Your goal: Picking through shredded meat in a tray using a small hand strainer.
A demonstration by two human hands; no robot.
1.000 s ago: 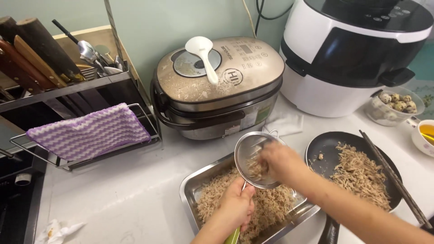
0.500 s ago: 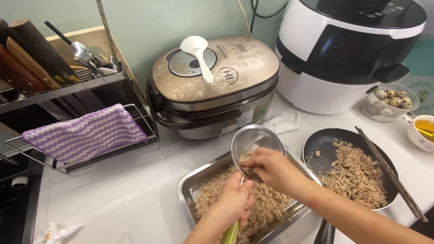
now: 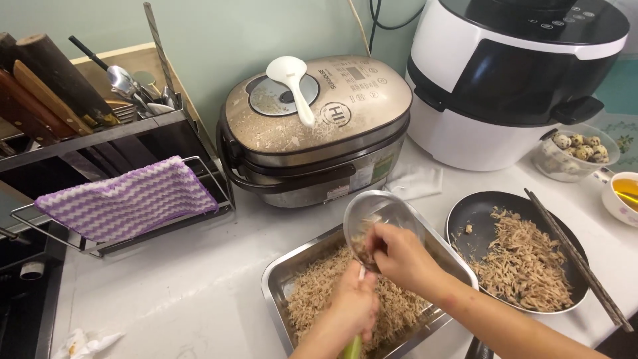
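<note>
Gripping the green handle of a round wire-mesh strainer [image 3: 380,219], the left hand [image 3: 353,307] holds it over the rectangular steel tray [image 3: 279,284] of brown shreds on the table, while the right hand [image 3: 399,256] pinches shreds inside the strainer, left of a black pan [image 3: 473,214].

Light: bright, even, diffuse | Shadows: soft, short, under rice cooker [image 3: 316,129] and dish rack [image 3: 126,199] | Glare: mild sheen on steel tray [image 3: 282,286] rim, white appliance [image 3: 518,73] far right | Focus: sharp centre; hands [image 3: 399,256] slightly blurred | Edges: mild wide-angle bowing.
</note>
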